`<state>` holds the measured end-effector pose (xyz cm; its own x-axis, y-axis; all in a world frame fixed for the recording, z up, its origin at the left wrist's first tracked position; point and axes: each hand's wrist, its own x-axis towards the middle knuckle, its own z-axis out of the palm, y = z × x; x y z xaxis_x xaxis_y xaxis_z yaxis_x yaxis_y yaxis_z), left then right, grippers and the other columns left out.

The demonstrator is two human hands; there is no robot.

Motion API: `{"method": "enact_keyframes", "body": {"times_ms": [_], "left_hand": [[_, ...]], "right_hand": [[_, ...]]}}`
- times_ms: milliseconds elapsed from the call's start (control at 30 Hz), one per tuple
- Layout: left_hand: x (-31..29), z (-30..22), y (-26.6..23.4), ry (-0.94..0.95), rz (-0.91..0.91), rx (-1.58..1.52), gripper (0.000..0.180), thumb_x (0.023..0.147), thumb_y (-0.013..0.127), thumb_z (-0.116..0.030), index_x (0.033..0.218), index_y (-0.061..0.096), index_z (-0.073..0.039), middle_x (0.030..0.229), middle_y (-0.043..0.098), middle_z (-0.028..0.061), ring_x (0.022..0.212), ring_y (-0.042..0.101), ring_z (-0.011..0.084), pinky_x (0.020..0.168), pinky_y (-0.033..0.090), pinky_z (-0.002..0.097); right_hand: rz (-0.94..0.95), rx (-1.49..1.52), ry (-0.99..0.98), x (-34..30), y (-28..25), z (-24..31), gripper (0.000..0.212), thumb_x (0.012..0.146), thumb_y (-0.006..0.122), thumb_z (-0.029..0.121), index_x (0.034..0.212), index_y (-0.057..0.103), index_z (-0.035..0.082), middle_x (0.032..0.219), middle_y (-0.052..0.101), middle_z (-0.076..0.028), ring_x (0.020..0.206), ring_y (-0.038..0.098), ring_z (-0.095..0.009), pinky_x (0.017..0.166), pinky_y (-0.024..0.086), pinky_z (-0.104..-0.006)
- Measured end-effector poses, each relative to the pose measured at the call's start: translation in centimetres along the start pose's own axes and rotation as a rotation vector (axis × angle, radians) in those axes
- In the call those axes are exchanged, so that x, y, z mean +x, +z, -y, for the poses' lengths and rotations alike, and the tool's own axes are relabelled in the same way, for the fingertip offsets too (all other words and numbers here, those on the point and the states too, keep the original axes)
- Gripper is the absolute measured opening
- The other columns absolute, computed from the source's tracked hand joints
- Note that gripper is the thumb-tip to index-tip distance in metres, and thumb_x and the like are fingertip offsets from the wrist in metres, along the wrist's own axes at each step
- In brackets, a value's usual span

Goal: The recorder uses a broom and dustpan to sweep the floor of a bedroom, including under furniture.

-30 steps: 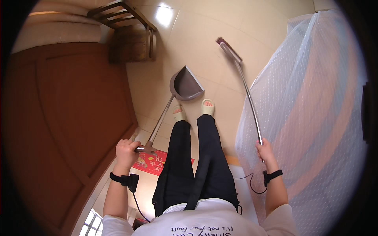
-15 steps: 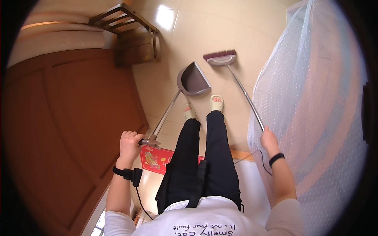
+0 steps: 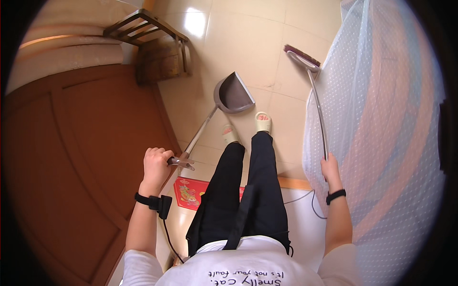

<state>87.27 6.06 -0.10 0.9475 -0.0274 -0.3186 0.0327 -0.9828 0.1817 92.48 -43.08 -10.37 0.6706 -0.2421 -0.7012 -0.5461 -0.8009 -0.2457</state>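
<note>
My left hand (image 3: 158, 164) is closed round the handle of a long-handled dustpan (image 3: 234, 97). The grey-brown pan rests on the tiled floor in front of my feet, its pale lip facing right. In my right hand (image 3: 330, 169) is the metal stick of a broom (image 3: 302, 61). The broom head, grey with dark maroon bristles, is to the far right of the pan, beside the hanging net, and well apart from the pan. Its bristles point away from me.
A brown wooden door (image 3: 90, 167) spans the left side, with a wooden chair (image 3: 160, 59) beyond it. White dotted netting (image 3: 377, 143) hangs along the right. A red mat (image 3: 188, 193) lies behind my slippers (image 3: 263, 122), and a thin cable runs near my right wrist.
The broom head has swung right and a little farther away, up to the netting, and its head has turned. The dustpan has stayed almost in place in my left hand.
</note>
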Motion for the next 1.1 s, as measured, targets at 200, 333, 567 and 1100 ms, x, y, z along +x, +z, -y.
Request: {"method": "enact_keyframes", "body": {"times_ms": [200,333,567,1100], "left_hand": [[0.6,0.4,-0.4,0.027,-0.009,0.024,0.010,0.053,0.059,-0.001,0.058,0.056,-0.008,0.053,0.049,0.0055,0.057,0.049,0.0225,0.057,0.036,0.0324],[1.0,0.9,-0.4,0.029,-0.027,0.018,0.010,0.053,0.060,-0.001,0.058,0.056,-0.008,0.053,0.049,0.0056,0.057,0.049,0.0228,0.056,0.036,0.0325],[0.2,1.7,-0.5,0.020,-0.017,-0.012,0.012,0.052,0.060,0.000,0.059,0.056,-0.009,0.054,0.049,0.0050,0.058,0.049,0.0232,0.057,0.036,0.0329],[-7.2,4.9,2.0,-0.159,0.003,-0.089,0.014,0.051,0.067,-0.006,0.060,0.056,-0.008,0.058,0.049,0.0060,0.061,0.048,0.0244,0.060,0.036,0.0337]], "right_hand": [[0.267,0.029,0.241,-3.8,5.0,4.6,0.020,0.073,0.045,0.006,0.090,0.043,-0.005,0.072,0.054,-0.023,0.057,0.057,-0.033,0.040,0.047,-0.0397],[0.620,0.578,0.401,-9.9,5.2,6.8,0.013,0.074,0.046,0.002,0.084,0.039,0.008,0.051,0.039,-0.001,0.033,0.034,-0.008,0.026,0.026,-0.0235],[0.768,0.694,0.383,-13.9,2.6,4.8,0.012,0.077,0.048,0.005,0.087,0.042,0.008,0.049,0.035,0.002,0.033,0.031,-0.005,0.028,0.026,-0.0220],[0.485,0.111,-0.030,-8.5,10.6,5.2,0.014,0.071,0.046,0.001,0.085,0.043,0.003,0.057,0.048,-0.008,0.041,0.047,-0.020,0.038,0.039,-0.0317]]}}
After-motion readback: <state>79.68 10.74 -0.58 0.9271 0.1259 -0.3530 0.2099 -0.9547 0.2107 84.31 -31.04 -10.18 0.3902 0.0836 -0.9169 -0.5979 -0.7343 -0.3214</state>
